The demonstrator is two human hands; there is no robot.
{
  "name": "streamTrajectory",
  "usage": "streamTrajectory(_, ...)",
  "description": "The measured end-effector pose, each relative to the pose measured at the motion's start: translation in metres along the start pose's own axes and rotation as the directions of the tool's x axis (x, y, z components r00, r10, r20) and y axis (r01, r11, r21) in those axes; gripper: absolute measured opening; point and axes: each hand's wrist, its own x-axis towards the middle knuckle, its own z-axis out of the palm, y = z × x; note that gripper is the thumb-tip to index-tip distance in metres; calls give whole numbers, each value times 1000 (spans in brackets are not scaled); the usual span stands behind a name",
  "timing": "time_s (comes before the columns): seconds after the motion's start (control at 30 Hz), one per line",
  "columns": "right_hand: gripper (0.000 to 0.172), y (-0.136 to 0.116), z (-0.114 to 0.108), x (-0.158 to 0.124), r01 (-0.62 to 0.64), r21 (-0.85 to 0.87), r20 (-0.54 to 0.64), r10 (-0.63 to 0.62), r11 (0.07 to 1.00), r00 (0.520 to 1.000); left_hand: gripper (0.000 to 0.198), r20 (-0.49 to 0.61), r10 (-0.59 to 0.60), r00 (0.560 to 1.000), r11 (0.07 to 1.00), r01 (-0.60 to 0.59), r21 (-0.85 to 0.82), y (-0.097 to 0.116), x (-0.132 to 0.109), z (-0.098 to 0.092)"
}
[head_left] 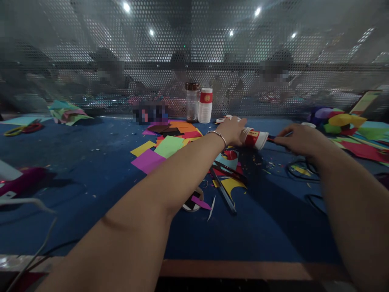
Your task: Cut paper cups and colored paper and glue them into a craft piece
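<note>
Head view: at the far tabletop (91, 170), right of centre, with my left hand (233, 132) I am grasping tilted paper cups (255, 138), apparently bracing them, while my right hand (299, 138) is pinching a dark slim item (270, 139) at their right end.

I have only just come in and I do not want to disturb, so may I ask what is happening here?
A person's left hand is at a red-banded paper cup tipped sideways; its grip is unclear. The right hand pinches a slim dark item by the cup's wide end. Loose coloured paper lies on the blue table, with a cup stack standing beyond it.
</note>
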Motion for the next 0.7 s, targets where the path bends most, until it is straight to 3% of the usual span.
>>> streamTrajectory(0.3, 12, -4, 10, -2, 79, -8, -123, -79, 997, 989, 66, 43, 15, 999, 999, -17, 51, 11, -3, -13)
streamTrajectory(0.5, 11, -12, 23, -4, 138, -22, -196, -139, 990, 971, 64, -8, 45, 999, 989, -44, 140, 16, -4, -8)
streamTrajectory(0.7, 12, -10, 25, -4, 163, -22, -189, -164, 986, 968, 58, -62, 105, 993, 973, -90, 215, 17, 0, -3)
